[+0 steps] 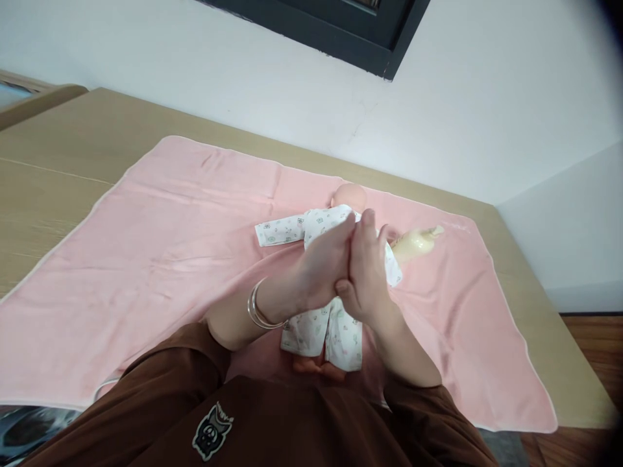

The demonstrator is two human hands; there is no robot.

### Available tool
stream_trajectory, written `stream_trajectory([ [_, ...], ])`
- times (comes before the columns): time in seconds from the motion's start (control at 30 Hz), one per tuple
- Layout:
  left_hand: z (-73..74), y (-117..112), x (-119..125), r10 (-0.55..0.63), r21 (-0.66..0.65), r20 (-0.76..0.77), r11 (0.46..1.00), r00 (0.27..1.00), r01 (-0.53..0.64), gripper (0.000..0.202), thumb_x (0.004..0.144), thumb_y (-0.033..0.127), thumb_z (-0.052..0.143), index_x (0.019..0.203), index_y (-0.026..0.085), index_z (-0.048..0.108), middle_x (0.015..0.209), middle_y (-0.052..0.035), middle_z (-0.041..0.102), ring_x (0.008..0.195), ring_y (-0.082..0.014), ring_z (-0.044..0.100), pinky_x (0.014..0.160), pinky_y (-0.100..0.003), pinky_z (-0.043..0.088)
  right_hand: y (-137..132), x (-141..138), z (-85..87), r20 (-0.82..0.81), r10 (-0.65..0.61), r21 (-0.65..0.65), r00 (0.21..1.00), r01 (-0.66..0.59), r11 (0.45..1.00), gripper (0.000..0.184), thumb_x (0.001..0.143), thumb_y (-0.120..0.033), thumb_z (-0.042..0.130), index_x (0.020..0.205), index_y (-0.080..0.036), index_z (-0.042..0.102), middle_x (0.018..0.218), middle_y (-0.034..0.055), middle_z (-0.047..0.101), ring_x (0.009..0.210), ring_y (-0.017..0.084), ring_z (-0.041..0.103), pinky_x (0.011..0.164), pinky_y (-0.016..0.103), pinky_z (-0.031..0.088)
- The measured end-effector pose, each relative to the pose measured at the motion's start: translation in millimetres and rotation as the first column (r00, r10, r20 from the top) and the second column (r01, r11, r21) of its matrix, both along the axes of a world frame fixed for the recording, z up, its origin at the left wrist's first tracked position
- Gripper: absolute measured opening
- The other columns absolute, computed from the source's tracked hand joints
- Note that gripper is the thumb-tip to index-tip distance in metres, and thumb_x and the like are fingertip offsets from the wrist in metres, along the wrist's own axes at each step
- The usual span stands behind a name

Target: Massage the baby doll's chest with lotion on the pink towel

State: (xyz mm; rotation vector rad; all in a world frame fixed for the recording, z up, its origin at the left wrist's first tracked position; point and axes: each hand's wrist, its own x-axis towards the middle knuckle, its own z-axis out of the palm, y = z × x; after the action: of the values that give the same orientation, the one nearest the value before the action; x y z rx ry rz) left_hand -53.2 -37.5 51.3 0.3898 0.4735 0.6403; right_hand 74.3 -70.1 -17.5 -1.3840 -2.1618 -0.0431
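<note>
My left hand [326, 269] and my right hand [366, 269] are pressed palm to palm over the middle of a baby doll [349, 196]. Their fingers are stretched out, pointing away from me, and no object shows between the palms. Under them the doll lies on its back in a white printed top [323, 222] and matching trousers [306, 334], its head toward the wall. Much of its torso is hidden by my hands. A pale yellow bottle [419, 242] with a narrow top lies beside the doll, to the right of my right hand.
A pink blanket [195, 214] with creases covers much of the wooden table [63, 139]. Behind the table stands a white wall [292, 97] with a dark frame [370, 45]. A wooden-edged piece of furniture [53, 97] is at the far left.
</note>
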Motion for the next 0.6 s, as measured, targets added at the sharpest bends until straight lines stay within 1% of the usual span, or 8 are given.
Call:
stream_trajectory([
  [0.13,-0.5,25.3,-14.8,0.170,0.130,-0.116,0.979,0.979,-0.155,0.059,0.103,0.054,0.027,0.145,0.020,0.049,0.142,-0.0112,0.059,0.143,-0.0338,0.045,0.120,-0.053,0.034,-5.5,-24.1,-12.4,0.013,0.150,-0.070,0.989,-0.149,0.986,0.099,0.092,-0.073,0.039,0.162,-0.017,-0.002,0.169,0.0139,0.010,0.157,0.038,-0.002,0.124,0.069,0.011],
  [0.23,-11.9,38.5,-9.3,0.296,0.306,-0.144,0.921,0.944,-0.242,0.057,0.103,0.054,0.024,0.143,0.023,0.051,0.143,-0.0094,0.059,0.146,-0.0354,0.040,0.117,-0.055,0.035,-6.2,-23.3,-8.3,-0.073,0.214,-0.115,0.974,-0.221,0.969,0.093,0.094,-0.071,0.037,0.162,-0.017,0.005,0.169,0.0123,0.015,0.158,0.033,0.006,0.126,0.062,0.021],
  [0.27,-16.5,41.9,-5.1,0.355,0.366,-0.138,0.885,0.925,-0.286,0.056,0.103,0.053,0.023,0.142,0.024,0.051,0.143,-0.0085,0.058,0.147,-0.0339,0.039,0.118,-0.053,0.034,-6.4,-19.9,-4.7,-0.108,0.237,-0.121,0.966,-0.249,0.961,0.088,0.096,-0.069,0.035,0.162,-0.018,0.008,0.168,0.0108,0.018,0.157,0.031,0.011,0.126,0.060,0.023],
  [0.33,-26.1,49.7,4.8,0.495,0.488,-0.099,0.780,0.863,-0.391,0.052,0.105,0.049,0.021,0.140,0.026,0.051,0.143,-0.0061,0.057,0.148,-0.0294,0.037,0.119,-0.049,0.033,-7.8,-11.1,4.3,-0.176,0.263,-0.137,0.949,-0.288,0.948,0.079,0.099,-0.065,0.029,0.162,-0.020,0.014,0.167,0.0080,0.026,0.156,0.028,0.021,0.125,0.056,0.029],
  [0.4,-37.0,61.5,14.4,0.577,0.567,-0.052,0.689,0.815,-0.451,0.050,0.106,0.047,0.020,0.136,0.025,0.052,0.141,-0.0056,0.058,0.148,-0.0255,0.039,0.119,-0.044,0.033,-9.4,-2.4,13.1,-0.232,0.252,-0.146,0.940,-0.289,0.946,0.071,0.101,-0.060,0.027,0.160,-0.022,0.024,0.162,0.0066,0.036,0.152,0.026,0.031,0.124,0.053,0.034],
  [0.43,-43.4,69.2,18.7,0.580,0.584,-0.047,0.676,0.813,-0.449,0.049,0.106,0.047,0.020,0.133,0.023,0.054,0.138,-0.0069,0.060,0.145,-0.0246,0.043,0.118,-0.042,0.034,-9.3,1.7,16.3,-0.249,0.239,-0.150,0.939,-0.281,0.948,0.067,0.101,-0.058,0.028,0.159,-0.023,0.030,0.159,0.0060,0.042,0.150,0.026,0.036,0.123,0.053,0.035],
  [0.53,-67.4,94.2,30.6,0.556,0.590,-0.137,0.710,0.820,-0.384,0.044,0.105,0.044,0.027,0.121,0.016,0.057,0.126,-0.0125,0.066,0.130,-0.0216,0.058,0.114,-0.037,0.039,0.8,14.4,16.4,-0.276,0.194,-0.143,0.941,-0.240,0.960,0.054,0.103,-0.050,0.032,0.150,-0.028,0.047,0.148,0.0028,0.056,0.142,0.023,0.049,0.123,0.053,0.035],
  [0.6,-86.4,106.6,38.3,0.637,0.661,-0.237,0.659,0.733,-0.359,0.034,0.103,0.037,0.034,0.115,0.017,0.059,0.126,-0.0110,0.066,0.127,-0.0200,0.059,0.112,-0.035,0.040,18.3,23.8,5.1,-0.302,0.129,-0.118,0.945,-0.171,0.978,0.048,0.103,-0.046,0.035,0.144,-0.029,0.054,0.145,0.0016,0.059,0.139,0.022,0.051,0.124,0.052,0.033],
])
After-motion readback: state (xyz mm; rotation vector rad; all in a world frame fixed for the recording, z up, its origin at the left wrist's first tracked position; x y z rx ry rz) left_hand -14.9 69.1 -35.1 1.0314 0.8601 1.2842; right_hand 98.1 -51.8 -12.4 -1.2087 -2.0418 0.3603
